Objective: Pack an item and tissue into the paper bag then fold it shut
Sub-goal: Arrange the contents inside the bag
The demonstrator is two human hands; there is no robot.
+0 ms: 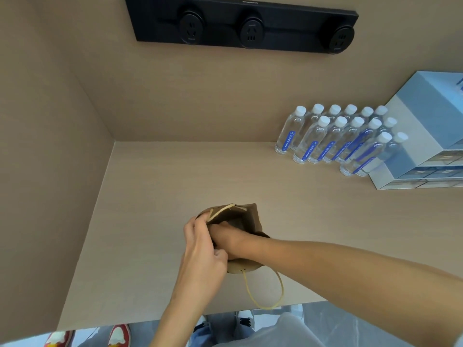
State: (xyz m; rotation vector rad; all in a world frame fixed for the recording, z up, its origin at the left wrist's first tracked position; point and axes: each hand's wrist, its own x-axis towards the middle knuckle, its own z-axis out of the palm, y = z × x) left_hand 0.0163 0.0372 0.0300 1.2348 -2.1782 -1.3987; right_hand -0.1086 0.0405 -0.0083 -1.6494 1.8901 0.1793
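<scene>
Just left of centre in the lower frame, the left hand [200, 249] pinches the near-left rim of the brown paper bag [253, 219], holding its mouth open on the table [155, 196]. The right hand [229, 236] reaches inside; its fingers are hidden, so whether they grip anything cannot be told. One bag handle [265, 294] loops toward the table's front edge. Water bottles [333, 139] stand at the right.

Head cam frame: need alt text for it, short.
A person's right hand reaches into an open brown paper bag on a wooden counter while the left hand grips the bag's rim. Water bottles and stacked boxes stand at far right, below a black outlet strip.
</scene>
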